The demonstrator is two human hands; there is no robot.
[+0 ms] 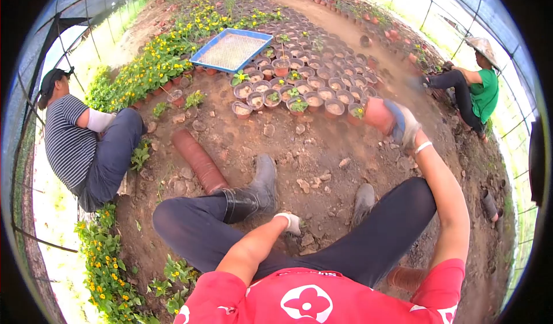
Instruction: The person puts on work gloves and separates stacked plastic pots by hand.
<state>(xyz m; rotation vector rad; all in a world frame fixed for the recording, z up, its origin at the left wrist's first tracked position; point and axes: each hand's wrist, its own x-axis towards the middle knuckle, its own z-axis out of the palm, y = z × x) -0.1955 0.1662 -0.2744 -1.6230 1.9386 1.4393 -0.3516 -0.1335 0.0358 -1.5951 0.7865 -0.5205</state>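
Observation:
My right hand (408, 127), in a grey-white glove, is closed on a reddish-brown plant pot (380, 115). The pot is tipped on its side just off the near right edge of the rows of soil-filled pots (314, 99). Low between my legs is my left hand (291, 224), also gloved and close to the bare soil. Its fingers point down and are too indistinct to show whether they grip anything. A long stack of nested pots (199, 161) lies on the ground beside my left boot (264, 180).
A blue mesh tray (231, 50) rests on the pots, beside yellow-flowered plants (167, 53). One person in a striped shirt (72, 134) sits at left; another in a green shirt (484, 96) sits at right. Another pot stack (408, 278) lies by my right thigh.

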